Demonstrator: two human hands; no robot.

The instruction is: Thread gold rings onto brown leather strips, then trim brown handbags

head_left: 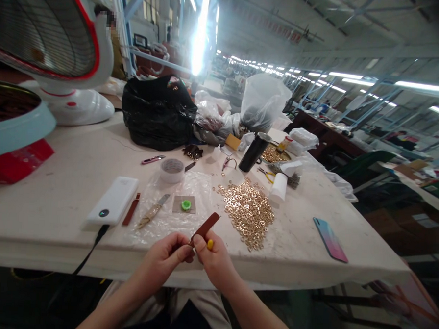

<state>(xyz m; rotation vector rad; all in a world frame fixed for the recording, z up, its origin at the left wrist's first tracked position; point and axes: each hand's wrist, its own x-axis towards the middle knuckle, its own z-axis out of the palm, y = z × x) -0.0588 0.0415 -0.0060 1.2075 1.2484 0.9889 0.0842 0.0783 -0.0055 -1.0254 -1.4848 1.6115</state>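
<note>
At six o'clock on my remote view, the right hand (214, 257) clamps thumb and fingers on a brown strap (207, 225) that points toward one o'clock; the left hand (170, 256) pinches its lower end. From there, I see gold metal loops (248, 212) heaped at two o'clock, a phone (330, 240) at three, and a knife (153, 212) between ten and eleven.

L hand (170, 257) & R hand (214, 257) bare, forearms (261, 311) too — lt. beige trousers (208, 304), dk. cloth (191, 325) at lap
</note>
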